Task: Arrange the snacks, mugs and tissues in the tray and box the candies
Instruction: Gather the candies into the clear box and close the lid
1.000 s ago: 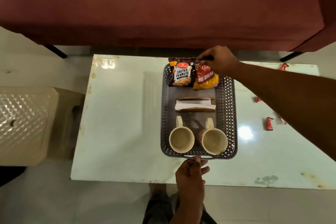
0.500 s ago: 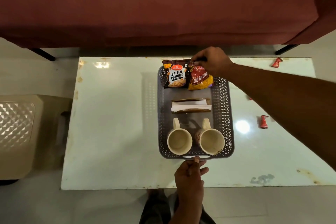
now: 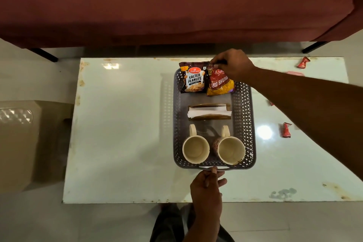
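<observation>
1. Far left: a beige plastic stool [image 3: 17, 143] stands on the floor beside the white table [image 3: 121, 133], clear of it.
2. A grey perforated tray [image 3: 247, 124] sits on the table, right of the table's centre, its near rim towards the person.
3. Far end of the tray, left side: a salted peanuts packet [image 3: 193, 78], leaning over the far rim. Just beside it on the right, touching, an aloo bhujia packet [image 3: 220, 86] in red and yellow.
4. Middle of the tray: a tissue holder [image 3: 209, 112] lying crosswise, white tissues between two brown sides.
5. Near end of the tray: the left mug [image 3: 195, 148] and the right mug [image 3: 231, 149], side by side, upright, both empty, handles pointing away from the person.
6. The left hand [image 3: 206, 186] is at the tray's near rim, fingers curled closed around the handle slot there.
7. The right hand [image 3: 233, 65] reaches across from the right, over the far rim. Thumb and fingers are pinched at the top edge of the aloo bhujia packet; whether they grip the packet alone or the tray rim as well cannot be made out from this angle.
8. Right of the tray, on the bare table: red-wrapped candies, well apart from one another. One candy [image 3: 286, 130] lies beside the forearm, another [image 3: 303, 62] at the far right corner.
9. A dark red sofa [image 3: 176, 2] runs behind the table.
</observation>
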